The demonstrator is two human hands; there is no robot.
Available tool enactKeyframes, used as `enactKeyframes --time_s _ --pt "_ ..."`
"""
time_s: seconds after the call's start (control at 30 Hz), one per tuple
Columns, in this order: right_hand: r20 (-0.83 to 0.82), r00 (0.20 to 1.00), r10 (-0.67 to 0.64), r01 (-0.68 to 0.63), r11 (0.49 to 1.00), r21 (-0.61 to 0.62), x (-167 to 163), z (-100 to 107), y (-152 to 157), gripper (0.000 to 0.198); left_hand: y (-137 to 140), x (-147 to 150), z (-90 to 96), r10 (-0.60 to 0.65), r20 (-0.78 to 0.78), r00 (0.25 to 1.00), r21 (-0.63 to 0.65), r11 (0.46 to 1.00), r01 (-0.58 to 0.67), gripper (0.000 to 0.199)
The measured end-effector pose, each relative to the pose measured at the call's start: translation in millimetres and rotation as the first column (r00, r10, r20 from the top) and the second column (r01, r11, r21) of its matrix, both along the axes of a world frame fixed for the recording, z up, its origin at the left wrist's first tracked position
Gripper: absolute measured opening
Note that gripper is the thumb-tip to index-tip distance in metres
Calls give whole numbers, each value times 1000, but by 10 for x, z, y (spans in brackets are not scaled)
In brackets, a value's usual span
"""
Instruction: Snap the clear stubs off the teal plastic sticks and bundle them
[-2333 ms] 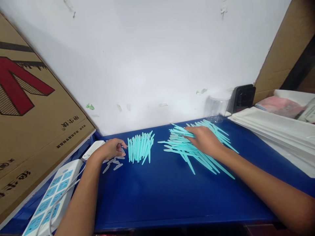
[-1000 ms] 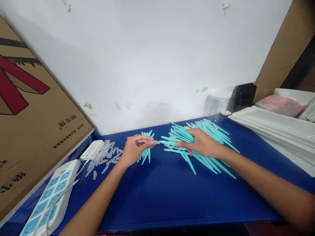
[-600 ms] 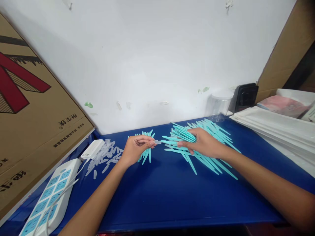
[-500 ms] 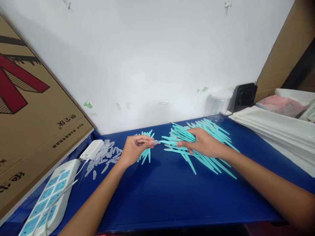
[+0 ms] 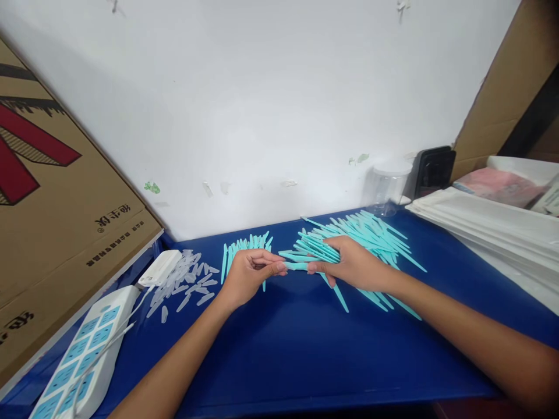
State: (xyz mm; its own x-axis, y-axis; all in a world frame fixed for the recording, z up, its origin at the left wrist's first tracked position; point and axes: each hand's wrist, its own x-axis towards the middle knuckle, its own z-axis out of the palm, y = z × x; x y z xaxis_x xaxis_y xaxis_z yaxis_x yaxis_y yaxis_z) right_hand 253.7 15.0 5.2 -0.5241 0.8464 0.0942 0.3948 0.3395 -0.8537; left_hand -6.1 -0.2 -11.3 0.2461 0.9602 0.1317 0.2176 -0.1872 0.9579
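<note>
My left hand is closed, thumb and fingertips pinching one end of a teal eyebrow razor. Its pinched tip is hidden, so I cannot tell whether a clear cap is on it. The other end of that razor sits between the thumb and fingers of my right hand, which also grips a bunch of teal razors. Behind my right hand lies a large pile of the same razors. A smaller group of teal razors lies behind my left hand. Translucent caps are scattered farther left.
A white power strip with a cable and a white adapter lie at the left, beside a cardboard box. A clear lidded jar and a black object stand back right, near stacked white sheets. The table is blue.
Both hands have moved slightly nearer to me. The clear cap seen between my left fingertips and the razor no longer shows; those fingers now meet the teal razor.
</note>
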Motion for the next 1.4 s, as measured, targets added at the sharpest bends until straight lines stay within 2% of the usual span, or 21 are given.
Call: enactKeyframes --time_s 0.07,0.13,0.2,0.23,0.3,0.37,0.43,0.5,0.57,0.67,0.77,0.87,1.0,1.1,1.2,1.3,1.4 --pt "39 999 -14 13 1000 27 43 -2 43 39 19 -41 57 40 -136 990 91 996 -28 33" --pt "96 991 -90 81 992 100 111 -7 113 38 57 -178 173 157 -346 925 254 965 -68 35" --pt "181 964 -194 150 962 230 192 -14 198 36 110 -449 331 308 -547 778 401 913 -80 37" --pt "239 940 -245 164 935 314 232 -17 242 33 137 -630 415 361 -618 699 428 900 -87 40" --pt "368 855 -367 158 859 488 300 -25 319 27 181 -1041 561 395 -732 555 382 912 -147 43" --pt "457 756 -468 124 789 602 348 -31 374 24 207 -1426 648 389 -809 442 313 920 -237 42" --pt "498 683 -535 105 746 657 380 -33 404 23 221 -1685 662 316 -859 403 206 934 -293 38" --pt "504 632 -589 117 715 689 401 -29 417 24 238 -1777 614 218 -879 424 92 950 -297 35" --pt "494 606 -624 135 693 708 414 -20 422 24 273 -1739 532 160 -875 457 35 963 -269 35" --pt "469 633 -615 172 703 690 415 -8 426 24 344 -1614 400 131 -872 472 33 977 -211 35" --pt "422 708 -566 225 748 625 391 -5 418 24 396 -1566 296 82 -871 485 -1 986 -169 32" --pt "319 816 -482 269 806 528 351 8 388 27 414 -1584 233 53 -849 526 -31 988 -149 34" --pt "148 931 -335 268 899 346 288 58 307 37 427 -1523 217 126 -776 619 80 992 -102 37" --pt "53 975 -214 199 959 199 237 74 231 41 430 -1331 243 197 -637 745 214 974 -74 38" --pt "42 985 -167 158 973 168 197 51 173 45 397 -1028 251 250 -384 889 293 946 -140 42" --pt "94 987 -131 110 974 198 164 32 128 47 323 -700 205 218 -111 970 192 962 -195 42" --pt "91 992 -85 68 982 177 124 48 73 46 235 -434 134 173 72 982 81 981 -178 39"
